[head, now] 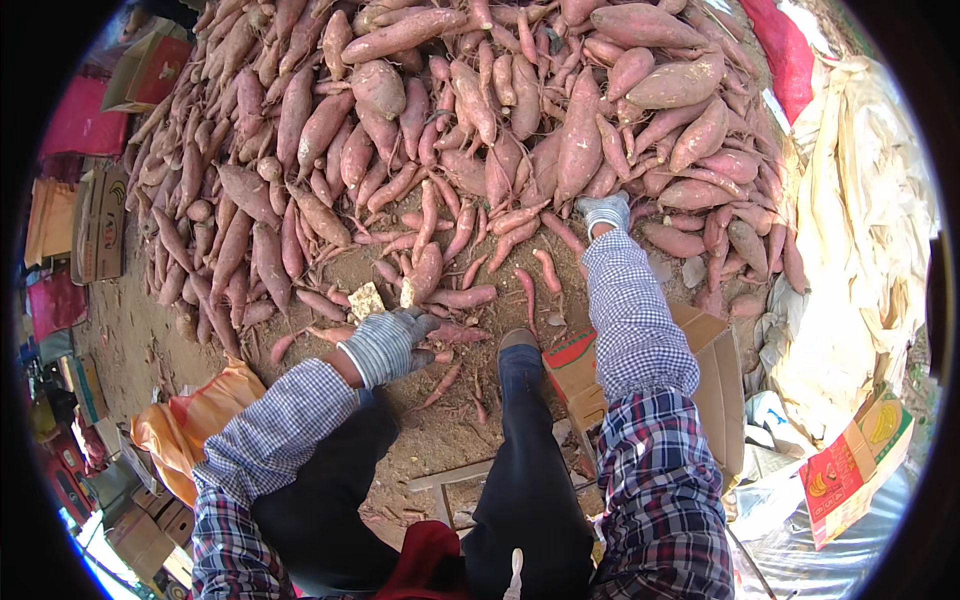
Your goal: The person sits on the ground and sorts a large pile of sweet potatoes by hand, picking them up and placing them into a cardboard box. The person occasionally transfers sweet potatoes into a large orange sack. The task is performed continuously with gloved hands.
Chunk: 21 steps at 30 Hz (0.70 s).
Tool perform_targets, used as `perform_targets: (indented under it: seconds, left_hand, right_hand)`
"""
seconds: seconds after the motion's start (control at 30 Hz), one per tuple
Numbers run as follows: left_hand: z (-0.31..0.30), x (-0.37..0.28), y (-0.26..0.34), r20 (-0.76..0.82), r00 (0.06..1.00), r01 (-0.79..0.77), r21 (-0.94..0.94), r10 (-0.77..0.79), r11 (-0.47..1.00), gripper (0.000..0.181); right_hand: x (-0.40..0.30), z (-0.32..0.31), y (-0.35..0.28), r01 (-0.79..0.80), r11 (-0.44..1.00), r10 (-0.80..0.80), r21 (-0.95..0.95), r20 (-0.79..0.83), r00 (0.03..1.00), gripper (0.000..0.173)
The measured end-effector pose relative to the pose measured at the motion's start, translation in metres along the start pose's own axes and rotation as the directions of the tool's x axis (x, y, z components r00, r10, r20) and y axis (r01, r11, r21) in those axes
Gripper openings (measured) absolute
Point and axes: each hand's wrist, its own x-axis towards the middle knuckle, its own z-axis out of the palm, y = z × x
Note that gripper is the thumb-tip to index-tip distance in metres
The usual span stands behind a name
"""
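A large heap of sweet potatoes (465, 97) lies on the soil before me. My left hand (386, 341), in a striped knit glove, is low at the heap's near edge, beside a pale broken chunk (366, 301) and just below an upright sweet potato (424, 271); whether it grips anything is unclear. My right hand (604, 210), gloved the same way, reaches to the heap's foot below a big sweet potato (580, 139). Its fingers are partly hidden among the roots, so its hold cannot be told. Small thin roots (526, 296) lie between the hands.
An open cardboard box (709, 390) stands by my right leg. An orange bag (217, 397) lies at left, with cartons (105, 225) beyond it. Pale cloth sheeting (855, 225) borders the heap at right, near a banana carton (851, 472). A wooden frame (457, 476) lies between my legs.
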Motion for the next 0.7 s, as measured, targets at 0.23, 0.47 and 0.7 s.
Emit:
perform_targets:
  seconds: [0.23, 0.47, 0.7]
  left_hand:
    - [0.013, -0.008, -0.013, -0.026, 1.0, 0.012, -0.088, -0.015, 0.996, 0.048]
    - [0.003, -0.004, -0.007, -0.07, 0.996, -0.001, -0.653, -0.059, 0.757, 0.045]
    - [-0.024, -0.004, 0.008, -0.043, 0.985, -0.013, -0.985, -0.169, 0.175, 0.052]
  right_hand:
    - [-0.045, -0.042, 0.041, -0.254, 0.708, -0.006, 0.659, 0.365, 0.931, 0.043]
    - [-0.208, -0.11, 0.084, -0.582, 0.248, -0.176, 0.775, 0.627, 0.759, 0.053]
    - [-0.273, -0.086, 0.032, -0.682, 0.095, -0.472, 0.725, 0.636, 0.611, 0.063]
